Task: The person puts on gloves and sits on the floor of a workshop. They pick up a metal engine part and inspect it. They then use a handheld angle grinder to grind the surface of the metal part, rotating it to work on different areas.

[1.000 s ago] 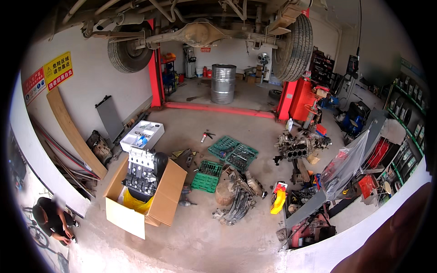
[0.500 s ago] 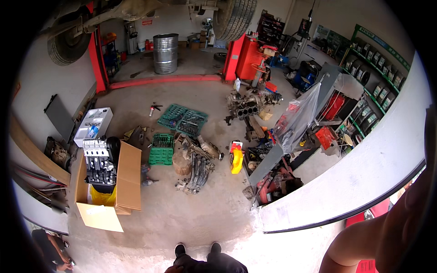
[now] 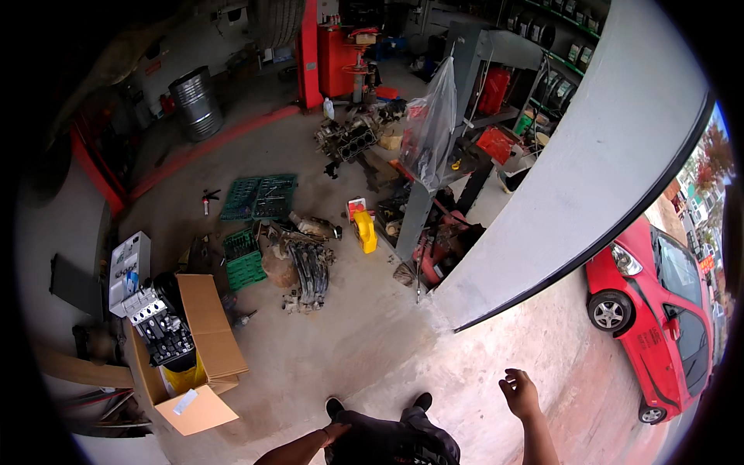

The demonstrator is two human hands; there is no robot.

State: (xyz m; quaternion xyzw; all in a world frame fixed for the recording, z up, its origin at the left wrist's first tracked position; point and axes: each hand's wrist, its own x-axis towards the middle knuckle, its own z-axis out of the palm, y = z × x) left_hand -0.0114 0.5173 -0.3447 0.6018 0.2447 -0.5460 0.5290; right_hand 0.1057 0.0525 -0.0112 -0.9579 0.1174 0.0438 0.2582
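My right hand (image 3: 521,394) hangs over the pale ground at the lower right, its fingers loosely curled and a little apart, with nothing visible in them. My left hand (image 3: 336,432) rests against my dark clothing near the hip; its fingers are too small and dark to make out. Between the arms show my dark shoes (image 3: 422,401). Neither hand touches any of the parts on the floor. Nearest on the left is an open cardboard box (image 3: 213,322) with an engine (image 3: 164,329) standing in it.
Engine hoses and parts (image 3: 310,275), green tool cases (image 3: 275,198), a yellow part (image 3: 365,232) and a bare engine block (image 3: 356,143) lie on the floor. A white wall (image 3: 573,178) ends at the right, with a red car (image 3: 659,318) outside. A metal drum (image 3: 197,105) stands behind.
My view has turned right, bringing the red car into sight. My right arm, raised close at the right edge before, is now lowered. My left hand has come into view.
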